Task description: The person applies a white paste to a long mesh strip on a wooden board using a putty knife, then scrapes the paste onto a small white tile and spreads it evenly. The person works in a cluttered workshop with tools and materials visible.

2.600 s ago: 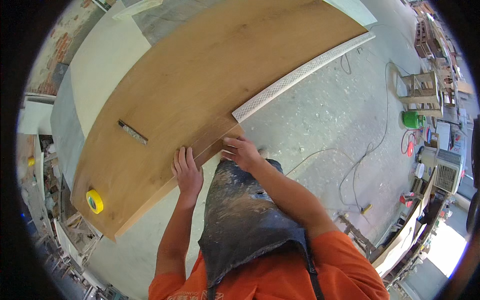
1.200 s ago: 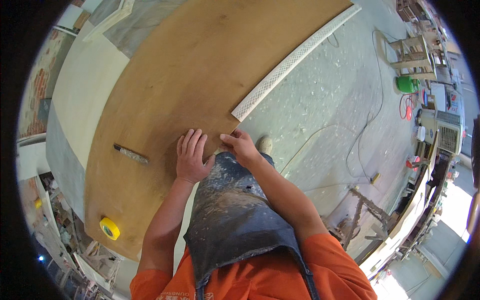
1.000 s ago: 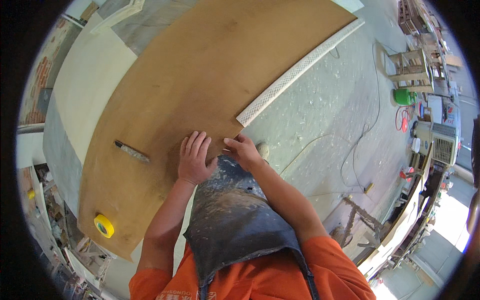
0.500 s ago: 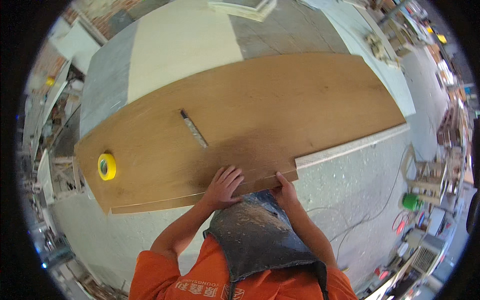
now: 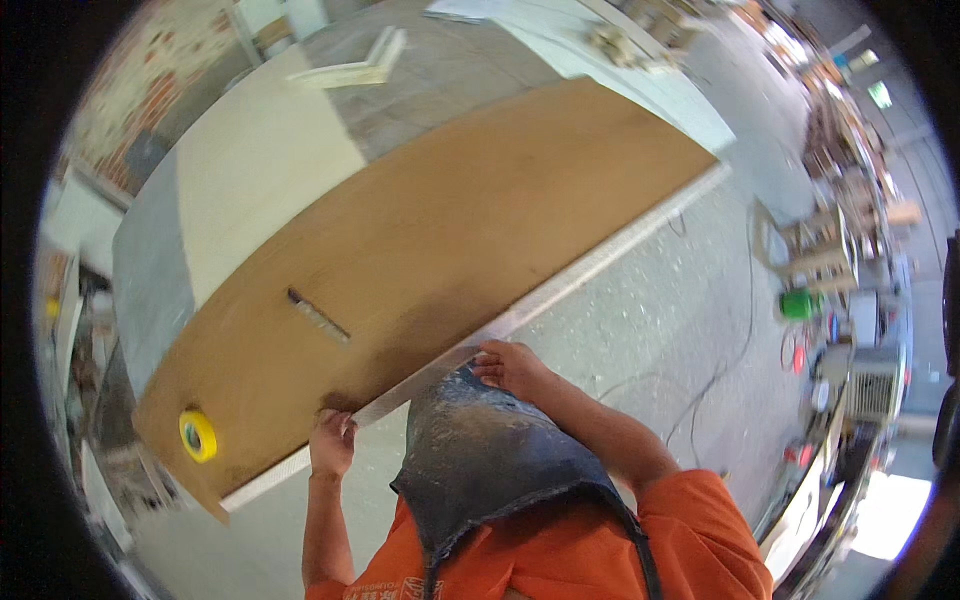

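Observation:
A large brown board (image 5: 480,220) with a curved far edge lies at a slant before me. Along its straight near edge runs a pale, narrow strip (image 5: 600,258), smeared between my hands. My left hand (image 5: 333,442) is closed at this edge toward the left end, its fingertips bent over the board's rim. Farther right, my right hand (image 5: 512,370) has its fingers curled together against the strip's near side. Whatever either hand pinches is hidden or blurred. On the board rest a slim dark-tipped tool (image 5: 320,315), perhaps a marker or knife, and a yellow tape roll (image 5: 198,436).
Beneath the board is a larger worktop with grey and cream (image 5: 260,180) areas. An angled white piece (image 5: 362,68) lies at its far side. A cable (image 5: 722,365) trails over the grey floor, near a green container (image 5: 800,304) and a wooden stool (image 5: 825,250).
The view has turned, tilting the board. My hands have spread apart, left hand toward the left end. The brown strip along the near edge no longer shows; a pale edge runs there.

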A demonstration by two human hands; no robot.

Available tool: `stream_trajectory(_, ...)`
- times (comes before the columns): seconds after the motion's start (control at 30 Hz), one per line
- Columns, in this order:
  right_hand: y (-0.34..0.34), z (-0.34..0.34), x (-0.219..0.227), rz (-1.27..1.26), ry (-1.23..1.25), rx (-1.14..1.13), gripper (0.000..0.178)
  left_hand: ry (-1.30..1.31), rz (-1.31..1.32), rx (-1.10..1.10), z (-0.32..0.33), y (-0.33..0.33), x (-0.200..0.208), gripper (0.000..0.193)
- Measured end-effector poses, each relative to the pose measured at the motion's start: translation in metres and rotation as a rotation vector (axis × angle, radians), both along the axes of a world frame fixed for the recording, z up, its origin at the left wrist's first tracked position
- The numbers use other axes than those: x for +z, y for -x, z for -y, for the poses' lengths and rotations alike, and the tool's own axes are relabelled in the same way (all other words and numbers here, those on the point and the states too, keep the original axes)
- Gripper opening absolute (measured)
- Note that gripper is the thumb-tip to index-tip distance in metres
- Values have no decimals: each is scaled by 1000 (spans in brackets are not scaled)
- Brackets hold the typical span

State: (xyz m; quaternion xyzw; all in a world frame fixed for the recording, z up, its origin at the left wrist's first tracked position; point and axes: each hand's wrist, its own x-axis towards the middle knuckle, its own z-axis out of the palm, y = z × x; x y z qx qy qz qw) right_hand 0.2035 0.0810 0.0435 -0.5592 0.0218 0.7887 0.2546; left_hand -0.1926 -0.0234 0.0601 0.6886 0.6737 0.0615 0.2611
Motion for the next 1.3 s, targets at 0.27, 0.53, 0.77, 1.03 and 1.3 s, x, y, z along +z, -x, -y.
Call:
stream_trajectory(0.27,-46,52,1,87,-182,-121,38,71,43,-310,-66,-12,-5,30)
stream_trajectory(0.53,-114,194,44,427,-77,-545,35,-95,200,-653,-161,-213,-2,37)
stream_trajectory(0.77,-112,308,7,343,-269,-1056,32,-100,473,-940,-150,-387,60,28)
stream_trajectory(1.03,-191,451,33,652,-174,-1246,34,-157,1203,-1530,75,-589,237,20)
stream_trajectory(1.3,-239,572,74,755,-87,-1611,37,226,1947,-1987,254,-670,358,30)
